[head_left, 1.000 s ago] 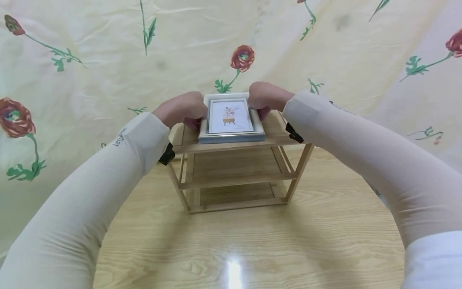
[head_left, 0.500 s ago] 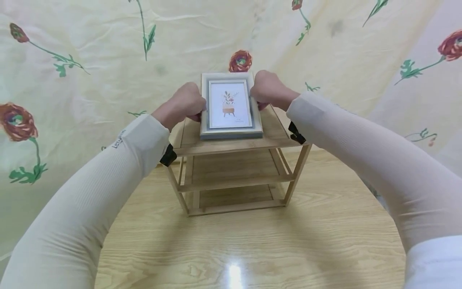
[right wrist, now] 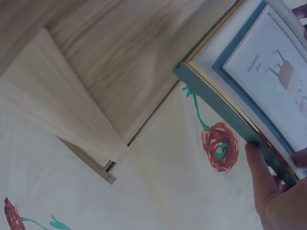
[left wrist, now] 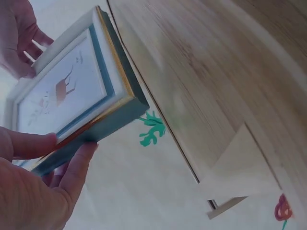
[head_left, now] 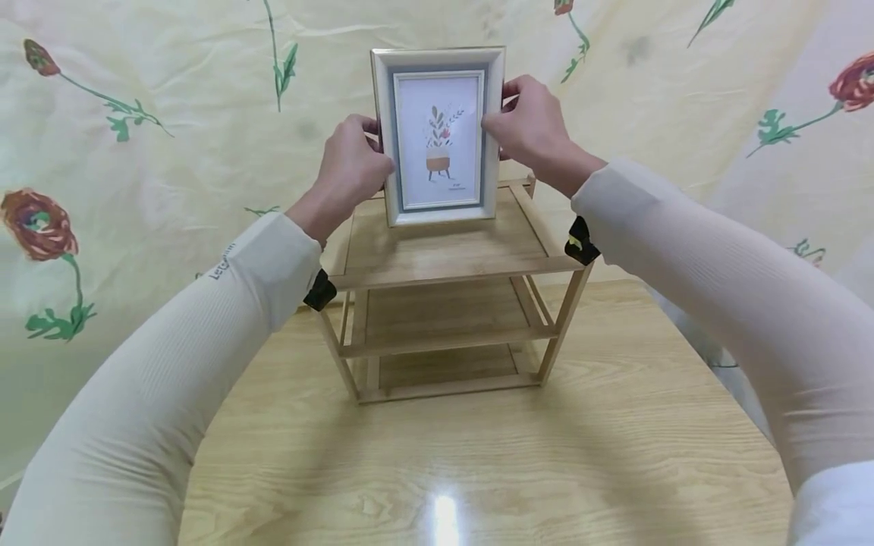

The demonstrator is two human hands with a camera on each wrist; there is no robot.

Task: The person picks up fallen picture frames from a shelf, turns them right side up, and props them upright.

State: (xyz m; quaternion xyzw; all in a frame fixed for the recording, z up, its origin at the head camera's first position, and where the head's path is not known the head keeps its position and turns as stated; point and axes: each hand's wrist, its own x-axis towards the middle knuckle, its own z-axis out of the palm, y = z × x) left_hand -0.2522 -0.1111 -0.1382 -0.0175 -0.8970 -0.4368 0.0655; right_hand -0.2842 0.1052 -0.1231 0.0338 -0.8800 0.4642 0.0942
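A picture frame (head_left: 438, 216) with a white and blue-grey border stands nearly upright over the top of a wooden shelf (head_left: 437, 254); its print shows a plant in a pot on legs. My left hand (head_left: 348, 163) grips the frame's left side, thumb on the front face and fingers behind. The right hand (head_left: 536, 125) holds the opposite side the same way. In the left wrist view, thumb and fingers of my left hand (left wrist: 38, 187) pinch the gold-lined edge. The right wrist view shows the right hand (right wrist: 283, 201) around the frame's green-blue side (right wrist: 216, 100).
The three-tier shelf stands on a light wood-grain surface (head_left: 464, 447). Behind it hangs a pale cloth (head_left: 205, 98) printed with red flowers. Dark bands (head_left: 319, 290) sit at both wrists.
Both hands have raised the picture frame from the shelf top and tilted it from lying nearly flat to nearly upright. The shelf has stayed in place.
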